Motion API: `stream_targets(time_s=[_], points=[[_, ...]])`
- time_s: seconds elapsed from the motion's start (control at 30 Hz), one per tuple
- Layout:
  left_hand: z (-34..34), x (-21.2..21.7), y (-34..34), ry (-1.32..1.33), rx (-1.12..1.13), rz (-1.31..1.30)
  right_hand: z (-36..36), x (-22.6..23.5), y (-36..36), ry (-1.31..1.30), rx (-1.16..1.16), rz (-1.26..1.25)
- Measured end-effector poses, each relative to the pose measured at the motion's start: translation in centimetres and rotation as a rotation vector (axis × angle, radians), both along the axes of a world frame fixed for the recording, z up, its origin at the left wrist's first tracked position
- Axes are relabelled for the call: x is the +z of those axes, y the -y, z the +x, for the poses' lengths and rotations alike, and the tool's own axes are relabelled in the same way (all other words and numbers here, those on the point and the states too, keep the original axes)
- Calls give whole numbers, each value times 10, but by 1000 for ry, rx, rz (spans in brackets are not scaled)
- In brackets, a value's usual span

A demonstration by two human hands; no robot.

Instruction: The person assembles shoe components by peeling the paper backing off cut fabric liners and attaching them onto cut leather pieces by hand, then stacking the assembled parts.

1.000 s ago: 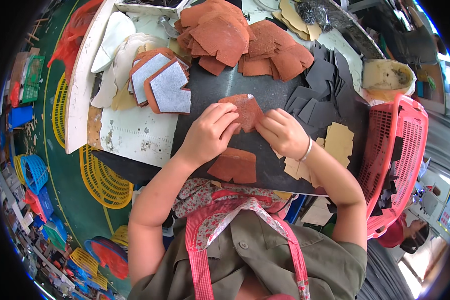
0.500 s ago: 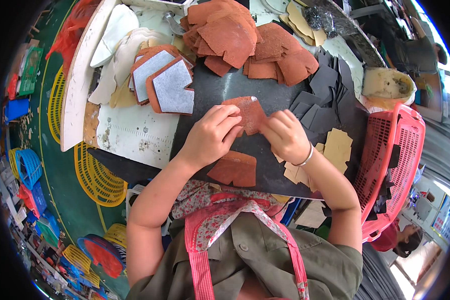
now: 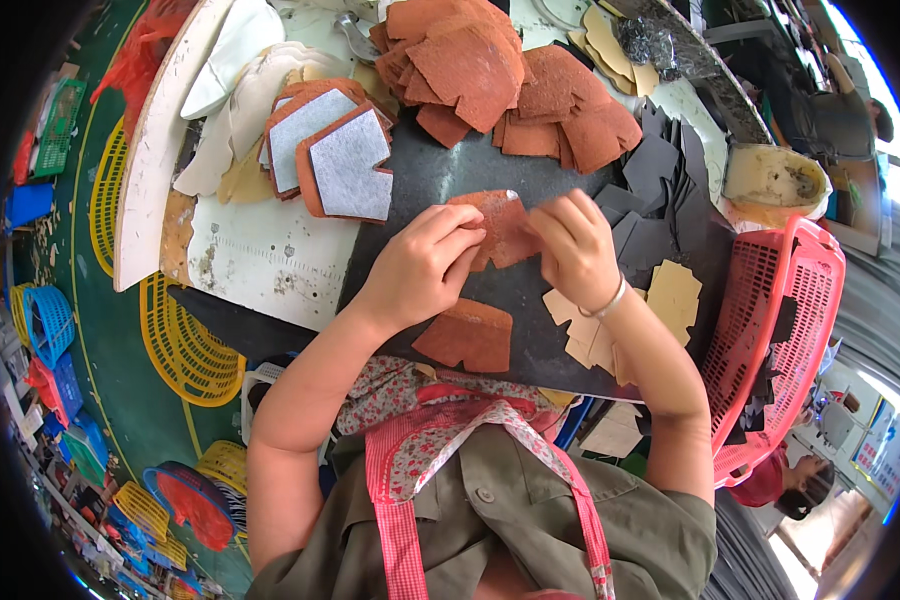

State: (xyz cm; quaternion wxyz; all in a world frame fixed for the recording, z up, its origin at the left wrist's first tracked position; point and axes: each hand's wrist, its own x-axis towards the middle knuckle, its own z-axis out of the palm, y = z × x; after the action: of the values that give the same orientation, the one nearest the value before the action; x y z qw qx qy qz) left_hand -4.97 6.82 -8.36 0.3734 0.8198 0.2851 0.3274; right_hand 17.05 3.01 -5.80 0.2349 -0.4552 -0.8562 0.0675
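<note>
Over the black work surface (image 3: 425, 165), my left hand (image 3: 425, 262) pinches the left edge of a notched reddish-brown leather-like piece (image 3: 498, 236). A small white spot shows at its top edge. My right hand (image 3: 577, 250) has curled fingers at the piece's right edge; its fingertips are blurred, and what they grip, if anything, cannot be made out. Below the hands, nearer my body, a second reddish-brown piece (image 3: 468, 338) of similar shape lies flat. Up and left of my left hand are stacked brown pieces with pale grey fabric-like patches (image 3: 350, 172).
Heaped brown pieces (image 3: 465, 65) and another brown pile (image 3: 590, 125) lie at the far side. To the right are black pieces (image 3: 655, 165), tan card-like pieces (image 3: 673, 300) and a pink plastic basket (image 3: 790, 330). A white board (image 3: 270, 260) extends left.
My right hand has turned slightly upward at the piece's right edge, its fingertips blurred. My left hand keeps its hold. The whole view has shifted slightly.
</note>
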Motion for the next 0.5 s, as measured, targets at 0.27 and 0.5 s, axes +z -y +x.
stream_targets(time_s=[0.27,0.5], points=[[-2,-1,-1,-15,20,-5,2,11,10,96,120,-57],[0,0,3,36,66,-149,-13,5,6,-6,-4,56]])
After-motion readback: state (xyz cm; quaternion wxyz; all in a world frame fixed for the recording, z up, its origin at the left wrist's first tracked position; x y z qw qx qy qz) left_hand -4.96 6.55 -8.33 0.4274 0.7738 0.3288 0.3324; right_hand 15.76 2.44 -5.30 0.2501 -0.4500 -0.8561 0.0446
